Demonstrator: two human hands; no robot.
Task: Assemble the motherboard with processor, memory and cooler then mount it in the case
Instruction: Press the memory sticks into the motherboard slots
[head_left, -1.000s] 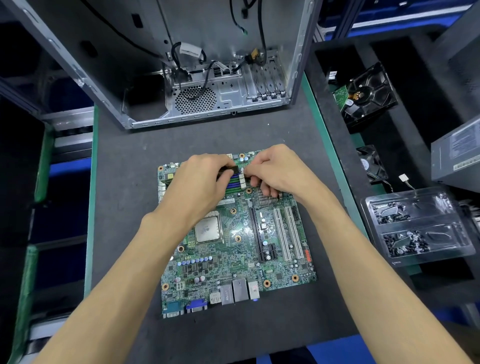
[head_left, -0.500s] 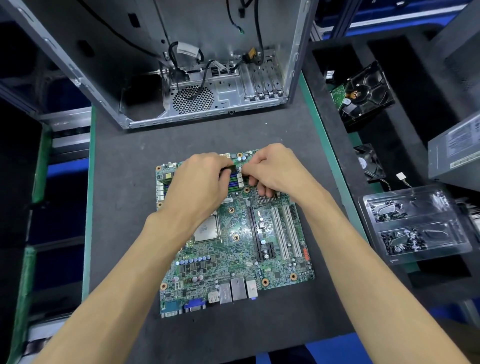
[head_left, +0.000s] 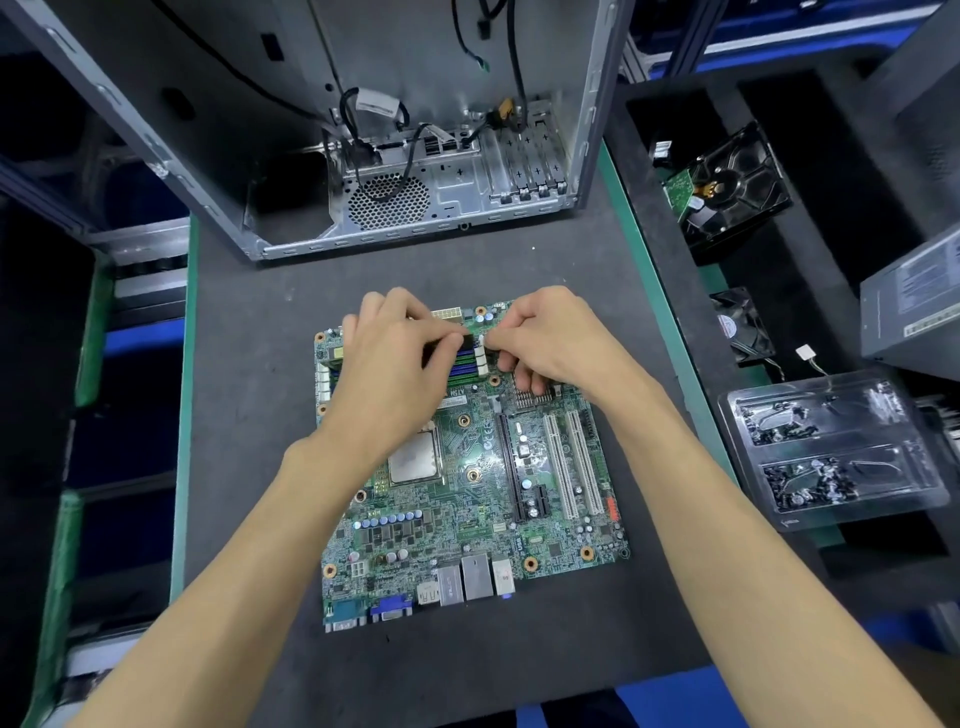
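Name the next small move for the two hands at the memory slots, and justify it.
Probably press the memory stick down into its slot: both the left hand and right hand pinch it over the motherboard, and the processor looks seated.

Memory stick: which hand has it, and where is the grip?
Left hand pinches the memory stick near its right end, over the slots; right hand fingers touch that end.
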